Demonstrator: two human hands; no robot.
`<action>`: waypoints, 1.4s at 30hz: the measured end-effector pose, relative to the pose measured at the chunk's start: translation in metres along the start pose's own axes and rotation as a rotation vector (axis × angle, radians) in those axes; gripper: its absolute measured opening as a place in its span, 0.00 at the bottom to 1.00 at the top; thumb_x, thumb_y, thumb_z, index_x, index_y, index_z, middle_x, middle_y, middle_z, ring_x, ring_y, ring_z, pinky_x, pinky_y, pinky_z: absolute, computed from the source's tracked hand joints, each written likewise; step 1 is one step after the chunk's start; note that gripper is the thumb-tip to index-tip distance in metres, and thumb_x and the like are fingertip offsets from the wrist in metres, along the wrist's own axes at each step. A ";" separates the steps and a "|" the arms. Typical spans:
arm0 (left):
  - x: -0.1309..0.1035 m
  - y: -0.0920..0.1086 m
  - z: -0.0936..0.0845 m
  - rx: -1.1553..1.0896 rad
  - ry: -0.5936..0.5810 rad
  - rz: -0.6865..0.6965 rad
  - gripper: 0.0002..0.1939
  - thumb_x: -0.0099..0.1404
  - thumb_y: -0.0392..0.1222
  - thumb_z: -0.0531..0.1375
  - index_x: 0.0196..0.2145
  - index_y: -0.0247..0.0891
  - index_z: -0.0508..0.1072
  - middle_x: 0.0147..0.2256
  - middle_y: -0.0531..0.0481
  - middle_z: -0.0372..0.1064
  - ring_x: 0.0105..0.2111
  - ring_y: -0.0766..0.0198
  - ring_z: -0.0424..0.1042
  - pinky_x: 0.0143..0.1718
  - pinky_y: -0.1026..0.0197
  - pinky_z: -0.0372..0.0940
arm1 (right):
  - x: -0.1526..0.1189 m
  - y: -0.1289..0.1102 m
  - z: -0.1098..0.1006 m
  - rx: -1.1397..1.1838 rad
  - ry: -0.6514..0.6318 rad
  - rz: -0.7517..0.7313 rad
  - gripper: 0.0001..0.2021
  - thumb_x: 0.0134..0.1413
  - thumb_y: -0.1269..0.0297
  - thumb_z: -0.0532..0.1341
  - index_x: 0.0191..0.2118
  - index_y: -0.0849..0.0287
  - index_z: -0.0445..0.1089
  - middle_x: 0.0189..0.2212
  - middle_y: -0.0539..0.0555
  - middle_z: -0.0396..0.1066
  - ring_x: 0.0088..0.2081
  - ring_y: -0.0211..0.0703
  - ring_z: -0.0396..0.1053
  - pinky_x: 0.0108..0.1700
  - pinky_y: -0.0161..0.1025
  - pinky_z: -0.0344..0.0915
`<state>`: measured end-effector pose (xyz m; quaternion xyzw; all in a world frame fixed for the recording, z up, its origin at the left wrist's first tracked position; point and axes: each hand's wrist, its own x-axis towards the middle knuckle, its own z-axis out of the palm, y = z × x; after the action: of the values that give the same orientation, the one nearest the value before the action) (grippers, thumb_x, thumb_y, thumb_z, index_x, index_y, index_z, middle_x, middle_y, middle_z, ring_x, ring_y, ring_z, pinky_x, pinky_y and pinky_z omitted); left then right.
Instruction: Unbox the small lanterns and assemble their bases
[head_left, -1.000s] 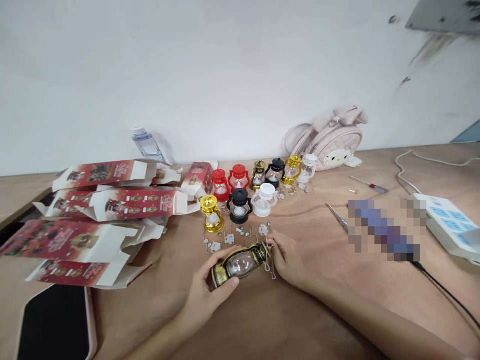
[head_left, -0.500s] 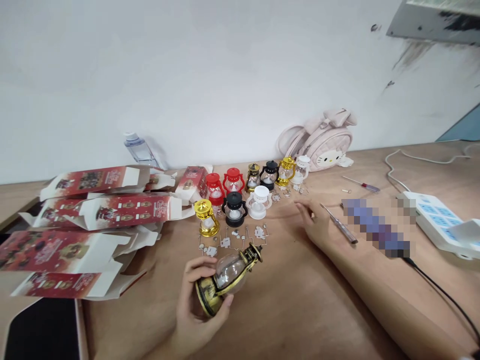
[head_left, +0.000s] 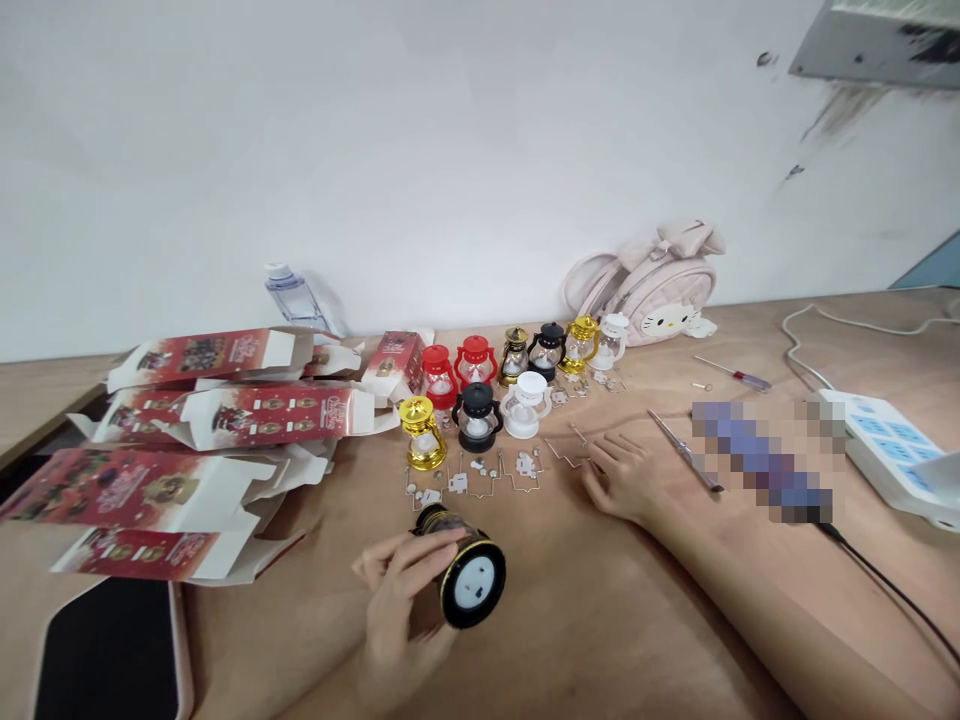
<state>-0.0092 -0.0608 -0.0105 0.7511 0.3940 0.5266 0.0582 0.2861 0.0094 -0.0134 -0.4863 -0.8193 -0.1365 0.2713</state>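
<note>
In my left hand (head_left: 405, 590) is a small bronze-and-black lantern (head_left: 442, 525), its fingers wrapped round the body. The lantern is tipped so that its round black base with a white disc faces me. My right hand (head_left: 619, 475) rests on the table, fingers stretched forward and the thumb apart. Its fingertips are at the end of a thin bent wire handle (head_left: 562, 455). Just left of that wire lie small white parts and more bent wires (head_left: 480, 480). Behind them stand a gold lantern (head_left: 424, 435), a black lantern (head_left: 478, 418) and a white lantern (head_left: 525, 405).
Opened red cartons (head_left: 277, 415) are piled at left, above a dark-screened device (head_left: 112, 650). More small lanterns (head_left: 476, 362) line the back near a pink bag (head_left: 660, 290). Screwdrivers (head_left: 686, 455), a blurred-out object (head_left: 757, 460) and a white power strip (head_left: 885, 440) lie right.
My left hand has turned the lantern so its base faces me. The right hand has moved down and toward me, and a bent wire handle now shows on the table by its fingers.
</note>
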 end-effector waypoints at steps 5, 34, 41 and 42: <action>0.015 0.004 -0.002 0.161 -0.035 0.095 0.18 0.56 0.33 0.61 0.44 0.47 0.69 0.36 0.49 0.72 0.40 0.56 0.65 0.40 0.55 0.50 | -0.004 -0.051 -0.004 0.411 0.258 -0.065 0.04 0.54 0.71 0.59 0.31 0.57 0.62 0.18 0.47 0.63 0.20 0.35 0.58 0.25 0.35 0.53; 0.020 -0.003 0.002 0.376 -0.076 0.247 0.12 0.62 0.28 0.55 0.41 0.40 0.70 0.40 0.47 0.76 0.38 0.59 0.67 0.38 0.54 0.50 | 0.019 -0.105 0.006 0.320 0.176 -0.309 0.08 0.59 0.68 0.52 0.29 0.61 0.62 0.24 0.52 0.67 0.28 0.41 0.57 0.32 0.39 0.51; 0.013 -0.003 0.002 0.379 -0.123 0.331 0.13 0.63 0.30 0.55 0.44 0.40 0.71 0.41 0.49 0.76 0.41 0.60 0.67 0.41 0.55 0.54 | 0.018 -0.107 0.011 0.267 0.143 -0.422 0.09 0.61 0.68 0.54 0.30 0.57 0.67 0.23 0.49 0.65 0.28 0.39 0.54 0.31 0.37 0.49; 0.012 -0.003 0.001 0.379 -0.133 0.335 0.13 0.64 0.31 0.55 0.45 0.40 0.71 0.42 0.48 0.76 0.41 0.60 0.67 0.41 0.55 0.54 | 0.018 -0.106 0.012 0.284 0.139 -0.419 0.09 0.61 0.70 0.53 0.30 0.57 0.67 0.24 0.49 0.65 0.28 0.39 0.54 0.31 0.37 0.49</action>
<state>-0.0082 -0.0504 -0.0038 0.8364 0.3510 0.3948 -0.1459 0.1830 -0.0240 -0.0084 -0.2527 -0.8925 -0.1065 0.3582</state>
